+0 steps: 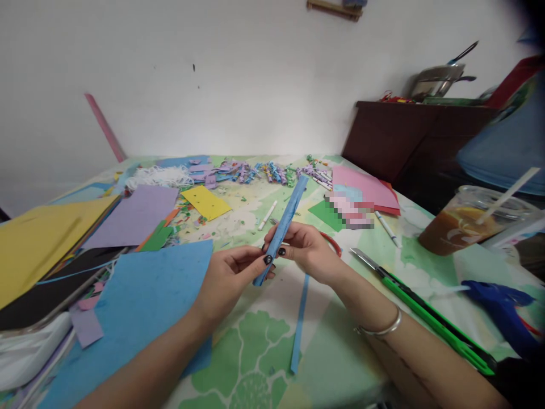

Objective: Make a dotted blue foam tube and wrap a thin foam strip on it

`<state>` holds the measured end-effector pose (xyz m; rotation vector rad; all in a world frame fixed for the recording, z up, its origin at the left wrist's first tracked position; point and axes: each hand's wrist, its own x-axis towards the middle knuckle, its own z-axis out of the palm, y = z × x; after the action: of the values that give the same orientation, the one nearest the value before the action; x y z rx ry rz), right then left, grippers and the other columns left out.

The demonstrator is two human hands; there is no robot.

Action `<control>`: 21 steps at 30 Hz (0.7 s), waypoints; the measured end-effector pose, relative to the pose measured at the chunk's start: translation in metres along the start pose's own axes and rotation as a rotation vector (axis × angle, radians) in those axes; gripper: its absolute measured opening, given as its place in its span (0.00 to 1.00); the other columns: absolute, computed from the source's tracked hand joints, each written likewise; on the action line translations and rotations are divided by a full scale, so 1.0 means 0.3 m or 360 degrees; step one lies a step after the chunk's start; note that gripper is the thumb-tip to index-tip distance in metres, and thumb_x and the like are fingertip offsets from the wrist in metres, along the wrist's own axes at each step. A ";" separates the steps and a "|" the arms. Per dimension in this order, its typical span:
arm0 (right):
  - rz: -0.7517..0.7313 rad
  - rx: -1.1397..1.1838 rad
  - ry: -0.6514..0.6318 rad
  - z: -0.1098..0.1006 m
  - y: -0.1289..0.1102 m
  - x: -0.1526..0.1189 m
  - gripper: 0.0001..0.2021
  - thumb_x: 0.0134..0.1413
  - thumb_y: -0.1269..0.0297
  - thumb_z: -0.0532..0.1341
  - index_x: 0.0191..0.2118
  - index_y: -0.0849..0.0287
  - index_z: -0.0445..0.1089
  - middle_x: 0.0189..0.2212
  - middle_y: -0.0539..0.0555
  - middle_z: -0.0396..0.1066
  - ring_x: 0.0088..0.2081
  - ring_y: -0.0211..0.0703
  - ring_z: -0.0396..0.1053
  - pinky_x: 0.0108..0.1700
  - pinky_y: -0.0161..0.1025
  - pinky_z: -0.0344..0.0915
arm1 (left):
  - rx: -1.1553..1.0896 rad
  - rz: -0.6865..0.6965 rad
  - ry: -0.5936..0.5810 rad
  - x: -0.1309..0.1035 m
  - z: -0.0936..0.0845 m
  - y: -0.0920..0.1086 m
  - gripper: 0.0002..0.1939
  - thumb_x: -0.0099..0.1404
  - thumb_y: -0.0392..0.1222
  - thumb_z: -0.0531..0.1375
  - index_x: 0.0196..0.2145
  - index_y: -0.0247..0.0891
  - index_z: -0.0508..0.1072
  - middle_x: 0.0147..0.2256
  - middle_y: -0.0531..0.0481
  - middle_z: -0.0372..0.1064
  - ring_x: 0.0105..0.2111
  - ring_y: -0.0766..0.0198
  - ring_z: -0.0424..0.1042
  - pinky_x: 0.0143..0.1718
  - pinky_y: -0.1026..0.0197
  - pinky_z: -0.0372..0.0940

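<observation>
- Right now, holding a folded blue strip (288,218) between both sets of fingers, raised above the middle of the desk (340,352).
- Pinching narrowly with the left hand (230,275) close to the strip's near end, thumb on top; gripping just farther along with the right hand (310,253), thumb likewise pressed on the strip, fingertips partly hidden behind.
- Slanting along its long axis from the near end, on the left hand's side, up and away toward the far edge, leaning right; longer free stretch beyond the right hand, only a short tail past the left.
- Nearer to the near end with the left hand, nearer to the free far stretch with the right.
- Lying below the hands, toward the near edge: a thin blue strip (300,326), between the two forearms.
- Just beyond the right hand, partly covered by it: a red handle (332,242), likely the closest snag for the knuckles.
- Alongside the right forearm, angled toward the near right corner: a green utility knife (434,318), blade out, calling for care.
- Under the left forearm: a large blue sheet (149,307); past the hands, a white marker (267,215).
</observation>
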<state>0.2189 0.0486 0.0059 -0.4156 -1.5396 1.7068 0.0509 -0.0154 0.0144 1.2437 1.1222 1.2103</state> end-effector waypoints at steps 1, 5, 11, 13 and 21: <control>0.0016 -0.0003 0.0007 0.001 -0.001 -0.001 0.12 0.49 0.66 0.67 0.41 0.58 0.72 0.35 0.53 0.73 0.35 0.40 0.72 0.40 0.40 0.69 | -0.0021 -0.0020 -0.0017 0.001 -0.001 0.001 0.08 0.56 0.43 0.66 0.32 0.36 0.79 0.27 0.50 0.77 0.26 0.65 0.75 0.30 0.67 0.69; 0.0039 0.0016 0.0026 0.001 0.000 0.000 0.12 0.48 0.66 0.68 0.40 0.59 0.73 0.34 0.52 0.74 0.34 0.39 0.71 0.39 0.39 0.69 | -0.0031 -0.0075 -0.0055 0.004 -0.002 0.004 0.07 0.56 0.42 0.66 0.32 0.37 0.80 0.24 0.51 0.77 0.25 0.66 0.75 0.29 0.68 0.68; -0.0007 0.0038 -0.0001 -0.004 0.014 0.006 0.09 0.49 0.69 0.67 0.39 0.60 0.72 0.32 0.52 0.73 0.34 0.38 0.71 0.39 0.37 0.68 | 0.0026 -0.0092 -0.0045 0.005 -0.002 0.008 0.07 0.56 0.42 0.65 0.31 0.37 0.81 0.24 0.51 0.77 0.24 0.67 0.73 0.27 0.69 0.66; -0.0020 0.0034 0.0006 -0.006 0.017 0.008 0.08 0.49 0.70 0.67 0.37 0.61 0.72 0.32 0.52 0.73 0.34 0.38 0.71 0.38 0.37 0.68 | 0.0049 -0.0094 -0.0053 0.005 -0.003 0.007 0.07 0.56 0.42 0.65 0.31 0.36 0.81 0.24 0.50 0.77 0.24 0.67 0.73 0.27 0.68 0.66; -0.0004 -0.0155 0.0152 0.000 0.006 0.012 0.12 0.46 0.63 0.69 0.37 0.61 0.70 0.31 0.51 0.71 0.32 0.38 0.69 0.35 0.36 0.66 | 0.0047 -0.0066 -0.0036 0.022 -0.009 -0.024 0.13 0.55 0.45 0.66 0.37 0.37 0.80 0.31 0.48 0.79 0.31 0.62 0.76 0.33 0.65 0.69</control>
<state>0.2161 0.0512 0.0052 -0.5372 -1.5568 1.5916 0.0487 -0.0085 0.0074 1.2476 1.1477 1.1495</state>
